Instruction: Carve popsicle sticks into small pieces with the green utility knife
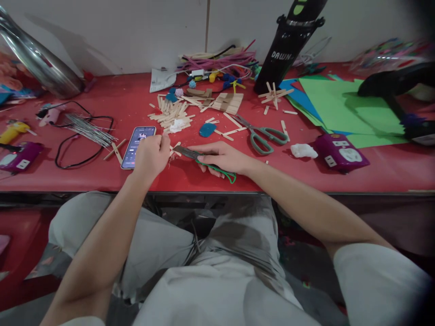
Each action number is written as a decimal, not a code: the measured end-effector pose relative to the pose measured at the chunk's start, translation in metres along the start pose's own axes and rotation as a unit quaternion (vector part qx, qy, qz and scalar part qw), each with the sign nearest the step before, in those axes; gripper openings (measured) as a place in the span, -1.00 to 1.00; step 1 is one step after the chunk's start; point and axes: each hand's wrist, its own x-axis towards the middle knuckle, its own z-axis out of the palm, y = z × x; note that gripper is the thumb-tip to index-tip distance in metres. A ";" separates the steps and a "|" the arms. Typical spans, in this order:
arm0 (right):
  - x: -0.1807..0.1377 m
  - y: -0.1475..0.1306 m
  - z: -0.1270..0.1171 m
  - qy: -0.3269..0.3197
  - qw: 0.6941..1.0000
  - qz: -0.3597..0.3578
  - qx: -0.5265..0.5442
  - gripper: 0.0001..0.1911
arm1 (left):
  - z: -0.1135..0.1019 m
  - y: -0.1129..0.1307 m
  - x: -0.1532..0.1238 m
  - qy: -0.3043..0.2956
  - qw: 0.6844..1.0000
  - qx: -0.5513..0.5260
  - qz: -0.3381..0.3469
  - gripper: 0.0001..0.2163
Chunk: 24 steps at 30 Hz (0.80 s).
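Note:
My left hand (152, 154) is closed near the table's front edge, beside the phone, with its fingers around the end of a small wooden craft stick (176, 148). My right hand (222, 158) grips a tool with a dark flat blade (188, 152) and a thin green loop at its rear. The blade points left and its tip meets the stick, close to the left hand's fingers. Most of the tool's handle is hidden by the right hand. A phone (131, 149) with its screen lit lies under and behind my left hand.
Behind the hands are piled craft sticks (170, 113), a blue oval piece (207, 130) and grey-handled scissors (267, 136). Farther right stand a black bottle (282, 54), green paper sheets (353, 108) and a purple socket box (341, 151). Metal wires (88, 129) lie left.

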 end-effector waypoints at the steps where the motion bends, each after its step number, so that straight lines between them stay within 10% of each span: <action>1: 0.000 0.000 0.000 0.001 1.000 0.000 0.000 -0.46 | 0.000 0.000 0.000 0.000 1.000 0.000 0.000 -0.57; 24: 0.000 0.001 0.000 0.011 1.000 -0.009 0.007 -0.46 | 0.000 0.001 0.000 0.007 1.000 0.005 0.009 -0.56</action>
